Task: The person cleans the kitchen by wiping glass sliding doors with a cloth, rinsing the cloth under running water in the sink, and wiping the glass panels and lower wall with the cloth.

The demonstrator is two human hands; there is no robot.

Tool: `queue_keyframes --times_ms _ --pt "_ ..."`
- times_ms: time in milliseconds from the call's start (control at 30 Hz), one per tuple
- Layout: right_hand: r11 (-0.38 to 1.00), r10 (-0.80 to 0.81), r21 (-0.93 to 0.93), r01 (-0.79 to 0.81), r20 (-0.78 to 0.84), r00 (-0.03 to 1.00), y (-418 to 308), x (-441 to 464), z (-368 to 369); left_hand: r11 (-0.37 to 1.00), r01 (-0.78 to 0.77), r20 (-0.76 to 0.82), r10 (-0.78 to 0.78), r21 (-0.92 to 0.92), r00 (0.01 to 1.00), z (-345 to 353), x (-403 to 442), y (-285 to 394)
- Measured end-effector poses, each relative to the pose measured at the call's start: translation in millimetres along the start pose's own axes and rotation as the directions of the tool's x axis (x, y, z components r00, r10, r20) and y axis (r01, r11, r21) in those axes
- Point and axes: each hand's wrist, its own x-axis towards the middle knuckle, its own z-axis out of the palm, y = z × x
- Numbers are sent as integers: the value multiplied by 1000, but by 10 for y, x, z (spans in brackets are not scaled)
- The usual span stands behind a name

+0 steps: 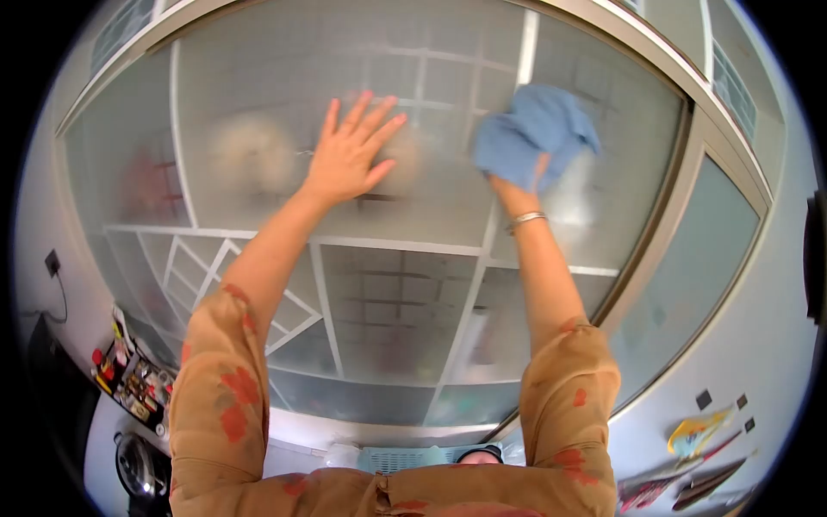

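Note:
A frosted glass panel (pixel 405 207) with white strips fills most of the head view. My left hand (pixel 349 155) rests on the glass left of centre, fingers spread, holding nothing. To the right, a blue cloth (pixel 538 129) lies bunched against the glass, with my right hand (pixel 521 185) at its lower edge. The cloth covers most of that hand's fingers, and a bracelet is on the wrist. Blurred shapes show through the glass.
A brown frame (pixel 685 172) borders the glass at the right. Bottles and jars stand on a rack (pixel 138 388) at the lower left, near a pot with a glass lid (pixel 138 465). A light blue basket (pixel 392 459) is at the bottom. Items hang on the wall at the lower right.

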Motion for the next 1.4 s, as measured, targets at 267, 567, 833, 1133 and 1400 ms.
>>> queue_keyframes --times_ms 267,567,833,1133,1400 --pt "-826 342 -201 527 563 752 999 211 1218 986 165 82 -164 -6 983 -138 -790 -492" --pt "-957 -274 -291 -5 896 350 1521 1145 1641 767 639 -88 -634 52 768 -258 -1944 -1127" --pt "-652 582 -126 747 548 601 2767 1379 2136 795 606 -136 -602 -11 787 -171 -2070 -1216" --pt "-801 345 -19 599 802 487 3849 1429 2277 775 632 -97 -628 7 772 -256 -2019 -1213" --pt "-451 586 -213 867 662 468 4183 819 1548 775 580 63 -585 -251 808 -601 -2642 -911"
